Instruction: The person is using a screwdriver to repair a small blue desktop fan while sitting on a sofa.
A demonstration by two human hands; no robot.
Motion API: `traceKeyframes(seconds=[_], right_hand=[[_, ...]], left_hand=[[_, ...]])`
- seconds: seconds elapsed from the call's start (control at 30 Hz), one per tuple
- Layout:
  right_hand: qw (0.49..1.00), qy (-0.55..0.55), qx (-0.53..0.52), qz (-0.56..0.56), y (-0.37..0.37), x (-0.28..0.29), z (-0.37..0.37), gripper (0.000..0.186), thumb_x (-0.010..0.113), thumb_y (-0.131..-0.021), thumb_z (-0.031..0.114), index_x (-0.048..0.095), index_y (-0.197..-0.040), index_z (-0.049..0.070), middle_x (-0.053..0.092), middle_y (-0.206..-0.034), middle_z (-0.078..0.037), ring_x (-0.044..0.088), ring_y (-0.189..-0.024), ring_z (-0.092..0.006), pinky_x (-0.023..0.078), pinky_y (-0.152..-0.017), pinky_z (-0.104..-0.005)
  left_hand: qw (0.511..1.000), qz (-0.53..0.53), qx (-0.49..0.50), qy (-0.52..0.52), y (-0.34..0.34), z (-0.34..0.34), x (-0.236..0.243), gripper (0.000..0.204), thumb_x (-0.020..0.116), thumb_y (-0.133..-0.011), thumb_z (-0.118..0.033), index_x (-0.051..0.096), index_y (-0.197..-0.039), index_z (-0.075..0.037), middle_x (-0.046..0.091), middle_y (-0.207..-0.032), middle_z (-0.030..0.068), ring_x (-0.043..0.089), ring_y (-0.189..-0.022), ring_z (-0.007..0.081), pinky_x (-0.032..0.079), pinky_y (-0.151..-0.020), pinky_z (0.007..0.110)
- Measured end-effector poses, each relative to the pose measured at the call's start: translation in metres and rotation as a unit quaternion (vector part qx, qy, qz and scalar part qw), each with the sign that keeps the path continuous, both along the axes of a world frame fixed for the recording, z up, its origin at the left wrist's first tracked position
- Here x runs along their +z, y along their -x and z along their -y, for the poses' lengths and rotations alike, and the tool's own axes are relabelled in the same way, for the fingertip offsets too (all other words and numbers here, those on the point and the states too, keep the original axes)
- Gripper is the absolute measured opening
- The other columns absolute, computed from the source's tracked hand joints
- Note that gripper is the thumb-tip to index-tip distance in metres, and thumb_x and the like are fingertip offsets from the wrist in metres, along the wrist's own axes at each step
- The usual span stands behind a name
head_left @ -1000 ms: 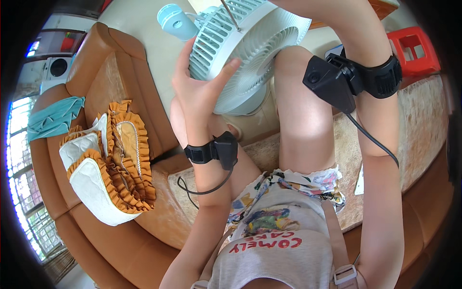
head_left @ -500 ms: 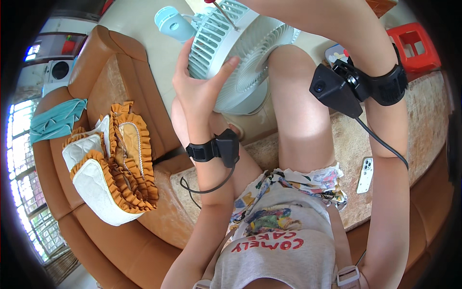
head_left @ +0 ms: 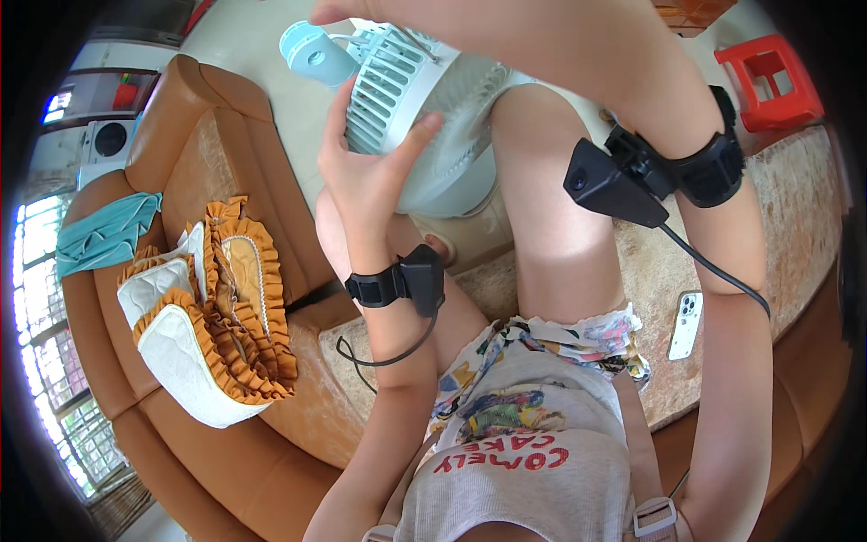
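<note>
The pale blue and white fan (head_left: 379,108) is tilted between my knees, with a blue cylindrical part (head_left: 321,59) at its back. My left hand (head_left: 366,172) grips its slatted rim, thumb and fingers spread around the edge. My right hand (head_left: 379,11) reaches over the fan at the top edge of the picture, closed over the top of a screwdriver; the metal shaft (head_left: 423,47) runs down to the rim and the handle is hidden. The fan's round face looks partly blurred. Black camera devices are strapped to both my forearms.
A brown sofa (head_left: 172,99) curves around me, holding ruffled orange-and-white quilted covers (head_left: 190,361) and a teal cloth (head_left: 104,230) at the left. A white phone (head_left: 685,325) lies on the seat at my right. A red plastic stool (head_left: 795,104) stands at upper right.
My right hand and forearm have swung left and down over the screwdriver, covering its red handle. The fan has shifted slightly left and down. The phone has come out from behind my right arm.
</note>
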State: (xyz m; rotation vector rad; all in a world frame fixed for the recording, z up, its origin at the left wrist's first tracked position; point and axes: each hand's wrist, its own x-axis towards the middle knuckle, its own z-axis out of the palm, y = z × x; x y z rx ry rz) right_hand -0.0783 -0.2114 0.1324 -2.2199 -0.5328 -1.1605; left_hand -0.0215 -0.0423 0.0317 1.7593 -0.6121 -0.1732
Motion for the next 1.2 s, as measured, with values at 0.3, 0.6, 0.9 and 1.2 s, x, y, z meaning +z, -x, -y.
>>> traceKeyframes(seconds=[0.3,0.6,0.9,1.2], right_hand=[[0.970,-0.221,0.101,0.028,0.001,-0.019,-0.017,0.020,0.049,-0.088,0.006,0.060,-0.104,0.000,0.063,-0.083,-0.008,0.057,-0.071,-0.0133,0.045,-0.064,-0.0240],[0.950,-0.304,-0.060,-0.022,0.030,-0.016,-0.044,0.024,0.049,-0.088,-0.004,0.053,-0.111,-0.006,0.063,-0.092,-0.018,0.061,-0.084,-0.0207,0.050,-0.076,-0.0292],[0.978,-0.163,-0.058,-0.113,0.025,0.000,-0.030,0.028,0.066,-0.073,-0.010,0.060,-0.100,-0.007,0.064,-0.086,-0.015,0.062,-0.073,-0.0166,0.050,-0.068,-0.0245],[0.821,0.378,-0.204,-0.375,0.032,0.080,-0.051,0.022,0.070,-0.069,0.003,0.059,-0.088,0.001,0.056,-0.074,-0.010,0.055,-0.065,-0.0225,0.045,-0.059,-0.0292]], left_hand=[[0.995,0.096,0.024,0.005,-0.006,0.002,-0.030,0.076,0.086,-0.054,-0.025,0.051,-0.116,0.002,0.059,-0.104,0.0136,0.058,-0.097,0.0237,0.047,-0.083,0.034],[0.972,0.229,0.047,-0.006,-0.009,-0.008,-0.025,0.076,0.083,-0.054,-0.034,0.051,-0.116,-0.002,0.055,-0.109,0.0146,0.052,-0.101,0.0305,0.043,-0.084,0.040],[0.974,0.205,0.096,-0.005,0.002,-0.023,-0.043,0.091,0.081,-0.053,-0.045,0.045,-0.124,-0.002,0.049,-0.119,0.0153,0.048,-0.106,0.0329,0.037,-0.090,0.043],[0.970,0.227,0.091,0.000,-0.003,-0.018,-0.045,0.084,0.083,-0.051,-0.042,0.047,-0.115,-0.003,0.050,-0.120,0.0153,0.048,-0.110,0.0334,0.036,-0.094,0.044]])
